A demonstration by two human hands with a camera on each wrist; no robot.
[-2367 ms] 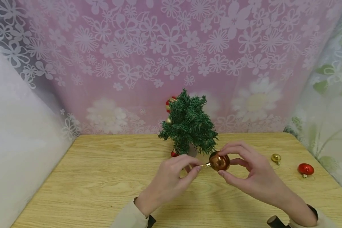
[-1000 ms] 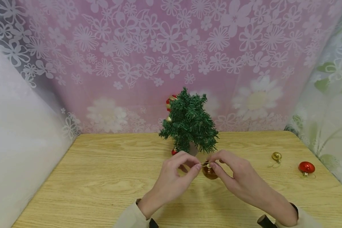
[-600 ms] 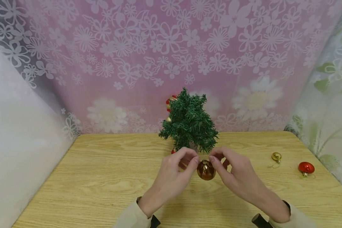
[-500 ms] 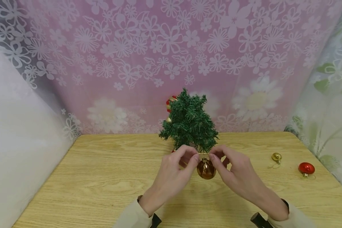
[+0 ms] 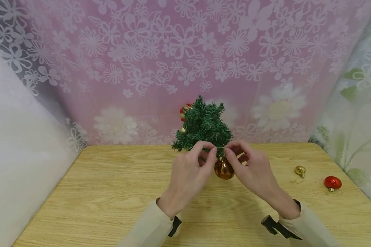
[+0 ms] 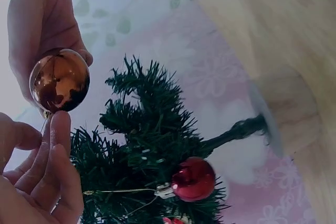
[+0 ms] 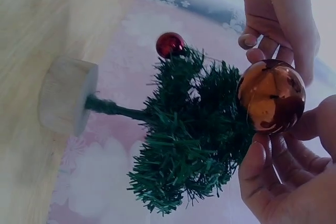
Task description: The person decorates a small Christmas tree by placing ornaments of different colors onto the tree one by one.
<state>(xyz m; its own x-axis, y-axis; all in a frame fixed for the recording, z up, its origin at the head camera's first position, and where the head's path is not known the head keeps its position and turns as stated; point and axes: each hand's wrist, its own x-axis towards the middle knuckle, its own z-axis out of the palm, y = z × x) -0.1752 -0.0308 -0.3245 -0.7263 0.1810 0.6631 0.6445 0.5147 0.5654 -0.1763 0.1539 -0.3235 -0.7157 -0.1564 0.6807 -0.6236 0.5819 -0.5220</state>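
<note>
No readable text — no numbers

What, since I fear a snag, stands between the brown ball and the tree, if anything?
Nothing visible: the ball hangs in front of the tree from a string that the left hand and right hand pinch.

1. Head: faces forward-down from above; table (image 5: 111,195) at 6 o'clock.
2. Left wrist: near, rolled sideways; tree base (image 6: 294,111) at 3 o'clock.
3. Right wrist: near, rolled sideways; tree base at 9 o'clock.
4. Wrist views share brown ornament (image 6: 60,81).

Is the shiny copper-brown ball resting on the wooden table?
No, the ball hangs in midair from a thin gold string pinched by the left hand and right hand.
</note>
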